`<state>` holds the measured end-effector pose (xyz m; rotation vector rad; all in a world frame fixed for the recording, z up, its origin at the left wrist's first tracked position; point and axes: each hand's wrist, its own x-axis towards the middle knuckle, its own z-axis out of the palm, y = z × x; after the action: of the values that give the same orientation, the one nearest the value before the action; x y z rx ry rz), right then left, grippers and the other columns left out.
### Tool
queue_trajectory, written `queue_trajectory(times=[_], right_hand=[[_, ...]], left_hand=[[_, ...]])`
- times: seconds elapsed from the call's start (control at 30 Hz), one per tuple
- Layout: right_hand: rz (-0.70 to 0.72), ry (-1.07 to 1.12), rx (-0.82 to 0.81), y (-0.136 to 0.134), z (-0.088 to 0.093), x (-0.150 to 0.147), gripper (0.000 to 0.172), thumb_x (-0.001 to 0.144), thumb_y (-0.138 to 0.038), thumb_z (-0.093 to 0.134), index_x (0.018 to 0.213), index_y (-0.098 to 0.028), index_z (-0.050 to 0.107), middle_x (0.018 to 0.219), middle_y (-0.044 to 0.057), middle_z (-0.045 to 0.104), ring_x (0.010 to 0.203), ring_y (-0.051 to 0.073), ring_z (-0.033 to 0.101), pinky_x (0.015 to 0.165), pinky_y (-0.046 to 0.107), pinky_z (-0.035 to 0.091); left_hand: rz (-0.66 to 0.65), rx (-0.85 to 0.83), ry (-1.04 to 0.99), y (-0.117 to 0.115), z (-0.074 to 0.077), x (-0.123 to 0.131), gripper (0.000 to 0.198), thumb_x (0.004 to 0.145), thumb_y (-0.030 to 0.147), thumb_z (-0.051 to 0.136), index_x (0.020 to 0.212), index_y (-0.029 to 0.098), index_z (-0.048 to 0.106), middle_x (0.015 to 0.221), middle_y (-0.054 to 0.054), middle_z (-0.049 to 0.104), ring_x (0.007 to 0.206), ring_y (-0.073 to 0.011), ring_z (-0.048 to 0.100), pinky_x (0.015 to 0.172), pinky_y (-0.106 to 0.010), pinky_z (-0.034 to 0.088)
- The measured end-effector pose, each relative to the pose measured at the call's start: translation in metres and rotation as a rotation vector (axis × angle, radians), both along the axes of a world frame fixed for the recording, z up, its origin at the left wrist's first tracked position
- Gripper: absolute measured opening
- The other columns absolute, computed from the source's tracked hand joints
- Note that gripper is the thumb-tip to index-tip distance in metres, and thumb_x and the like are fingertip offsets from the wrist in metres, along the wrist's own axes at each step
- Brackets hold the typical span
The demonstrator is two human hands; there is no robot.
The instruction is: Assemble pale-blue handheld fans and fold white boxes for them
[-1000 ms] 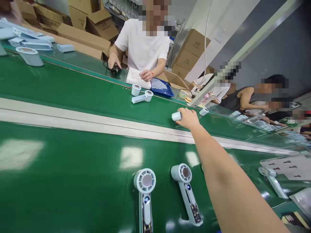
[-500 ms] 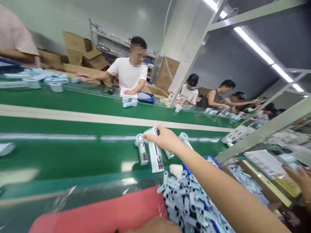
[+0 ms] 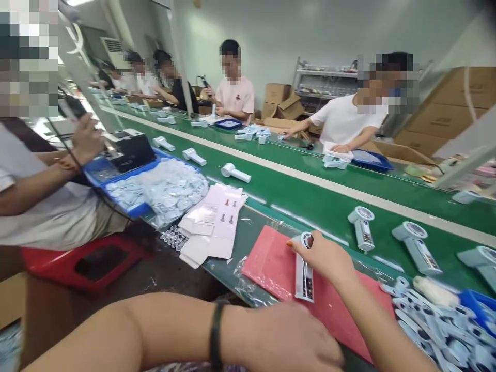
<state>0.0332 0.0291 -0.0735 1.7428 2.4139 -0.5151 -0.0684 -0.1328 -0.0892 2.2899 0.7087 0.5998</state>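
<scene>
My right hand [image 3: 325, 253] is closed round the round head of a light-blue plastic housing [image 3: 304, 279], held over the red mat [image 3: 267, 253]. The long handle of the housing points toward me, and dark parts show inside its open face. In front of the mat is my left hand [image 3: 294, 336], back upward and a dark band on the wrist. Its fingers curl downward; the fingertips are hidden, and I cannot see what they hold, if anything.
Several similar housings [image 3: 416, 248] lie on the green conveyor belt [image 3: 294, 191]. Small light-blue pieces [image 3: 437, 320] are heaped right of the mat. Printed sheets [image 3: 217, 222] and a blue tray [image 3: 137, 209] of bagged parts lie left. A co-worker [image 3: 50, 170] sits close at left; others work across the belt.
The view has swung left. My right hand has brought a housing from the belt to above the red mat. More of my left hand and forearm now shows.
</scene>
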Motion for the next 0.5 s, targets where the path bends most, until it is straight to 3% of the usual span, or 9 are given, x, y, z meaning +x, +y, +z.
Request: queue_trajectory(times=[0.07, 0.13, 0.17, 0.23, 0.33, 0.43, 0.5], right_hand=[[0.01, -0.028, 0.04, -0.003, -0.005, 0.004, 0.075, 0.092, -0.078, 0.038, 0.13, -0.016, 0.056, 0.106, 0.016, 0.074, 0.1, 0.039, 0.072, 0.079, 0.046, 0.052], [0.032, -0.046, 0.224, -0.004, -0.007, 0.007, 0.079, 0.093, -0.075, 0.04, 0.143, -0.015, 0.05, 0.117, 0.018, 0.071, 0.109, 0.042, 0.069, 0.089, 0.054, 0.051], [0.061, -0.029, 0.345, -0.005, -0.007, 0.006, 0.077, 0.094, -0.072, 0.041, 0.146, -0.015, 0.049, 0.123, 0.019, 0.069, 0.113, 0.042, 0.067, 0.094, 0.057, 0.049], [0.182, 0.09, 0.527, -0.011, -0.006, -0.007, 0.066, 0.098, -0.061, 0.043, 0.144, -0.015, 0.053, 0.129, 0.019, 0.066, 0.119, 0.041, 0.064, 0.1, 0.058, 0.047], [0.48, 0.363, 0.524, -0.036, -0.006, -0.052, 0.05, 0.101, -0.049, 0.043, 0.137, -0.018, 0.061, 0.131, 0.016, 0.067, 0.12, 0.034, 0.063, 0.101, 0.051, 0.05], [0.788, 0.497, 0.424, -0.079, -0.017, -0.115, 0.048, 0.099, -0.046, 0.053, 0.14, -0.022, 0.059, 0.143, 0.012, 0.061, 0.137, 0.032, 0.052, 0.115, 0.053, 0.041], [0.935, 0.504, 0.384, -0.106, -0.032, -0.152, 0.064, 0.092, -0.056, 0.064, 0.148, -0.028, 0.052, 0.158, 0.009, 0.048, 0.149, 0.036, 0.037, 0.122, 0.063, 0.027]], left_hand=[[0.496, -0.009, -0.163, -0.026, 0.001, -0.059, 0.004, 0.082, 0.027, 0.069, 0.084, 0.026, 0.066, 0.083, -0.008, 0.07, 0.08, -0.0235, 0.064, 0.072, -0.038, 0.048], [1.239, -0.233, -0.528, -0.063, -0.006, -0.117, 0.019, 0.074, 0.037, 0.08, 0.077, 0.023, 0.067, 0.076, -0.005, 0.067, 0.073, -0.0193, 0.061, 0.072, -0.033, 0.047], [1.464, -0.251, -0.612, -0.082, -0.013, -0.142, 0.027, 0.074, 0.044, 0.08, 0.083, 0.023, 0.066, 0.08, -0.004, 0.066, 0.074, -0.0179, 0.06, 0.07, -0.031, 0.046], [1.775, -0.297, -0.753, -0.112, -0.031, -0.181, 0.045, 0.072, 0.056, 0.078, 0.096, 0.022, 0.06, 0.087, -0.003, 0.063, 0.072, -0.0161, 0.058, 0.061, -0.027, 0.043], [1.927, -0.481, -0.933, -0.129, -0.061, -0.21, 0.063, 0.064, 0.064, 0.08, 0.1, 0.019, 0.056, 0.087, -0.005, 0.062, 0.066, -0.0162, 0.059, 0.055, -0.025, 0.042], [1.85, -0.649, -1.085, -0.116, -0.081, -0.218, 0.063, 0.058, 0.063, 0.085, 0.091, 0.016, 0.058, 0.08, -0.006, 0.064, 0.063, -0.0166, 0.061, 0.053, -0.024, 0.044], [1.795, -0.66, -1.156, -0.106, -0.087, -0.219, 0.059, 0.056, 0.06, 0.087, 0.086, 0.017, 0.058, 0.075, -0.004, 0.064, 0.061, -0.015, 0.061, 0.053, -0.023, 0.043]])
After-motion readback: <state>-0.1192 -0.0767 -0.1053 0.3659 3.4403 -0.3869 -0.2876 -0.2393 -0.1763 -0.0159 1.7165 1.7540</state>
